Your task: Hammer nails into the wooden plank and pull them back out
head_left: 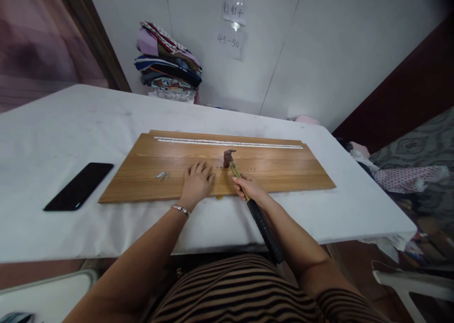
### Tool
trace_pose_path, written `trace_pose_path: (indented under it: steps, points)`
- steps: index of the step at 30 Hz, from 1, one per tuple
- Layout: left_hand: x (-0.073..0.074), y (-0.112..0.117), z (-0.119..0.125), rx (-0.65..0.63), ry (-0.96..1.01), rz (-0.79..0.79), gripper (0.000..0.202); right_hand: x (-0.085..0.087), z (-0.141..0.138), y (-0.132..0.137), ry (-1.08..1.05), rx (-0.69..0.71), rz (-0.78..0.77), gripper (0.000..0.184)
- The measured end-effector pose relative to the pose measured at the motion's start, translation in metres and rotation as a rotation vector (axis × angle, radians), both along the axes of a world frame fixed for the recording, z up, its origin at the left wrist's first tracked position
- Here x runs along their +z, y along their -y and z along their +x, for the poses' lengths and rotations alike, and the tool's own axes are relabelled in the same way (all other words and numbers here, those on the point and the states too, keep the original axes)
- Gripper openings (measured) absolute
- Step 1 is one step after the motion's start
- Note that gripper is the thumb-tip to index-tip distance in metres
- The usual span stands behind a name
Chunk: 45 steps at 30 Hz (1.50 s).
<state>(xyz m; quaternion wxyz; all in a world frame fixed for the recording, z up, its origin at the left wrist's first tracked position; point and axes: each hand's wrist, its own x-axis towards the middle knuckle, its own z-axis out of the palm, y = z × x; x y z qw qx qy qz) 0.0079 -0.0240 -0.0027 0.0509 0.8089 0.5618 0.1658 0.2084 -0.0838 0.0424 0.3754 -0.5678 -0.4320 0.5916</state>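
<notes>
A hammer (244,186) with a yellow and black handle is in my right hand (250,188), gripped partway up the handle. Its rusty head is over the middle of a wooden board (283,171), close to a row of small dark marks or nails (250,169); whether it touches cannot be told. Spread on the board just left of the hammer head is my left hand (196,183), palm down. Several loose nails (162,175) lie on the board to its left. Two white measuring strips (227,142) run along the board's far side.
A white-covered table (106,119) carries the board, with a black phone (78,186) at the left. Folded cloths (170,67) are stacked by the wall beneath paper notes (230,41). White plastic seats (53,292) stand below the table's near side.
</notes>
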Motion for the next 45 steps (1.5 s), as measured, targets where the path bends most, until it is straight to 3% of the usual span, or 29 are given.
trace_pose_path:
  steps: [23, 45]
  points:
    - [-0.0045, -0.0018, -0.0007, -0.013, 0.027, 0.029, 0.046, -0.0029, 0.0000, -0.0009, 0.002, 0.014, -0.003, 0.032]
    - [0.0006, 0.0002, 0.0002, -0.003, 0.004, 0.011, 0.046, 0.0001, -0.0018, -0.0003, 0.002, 0.004, -0.018, 0.035]
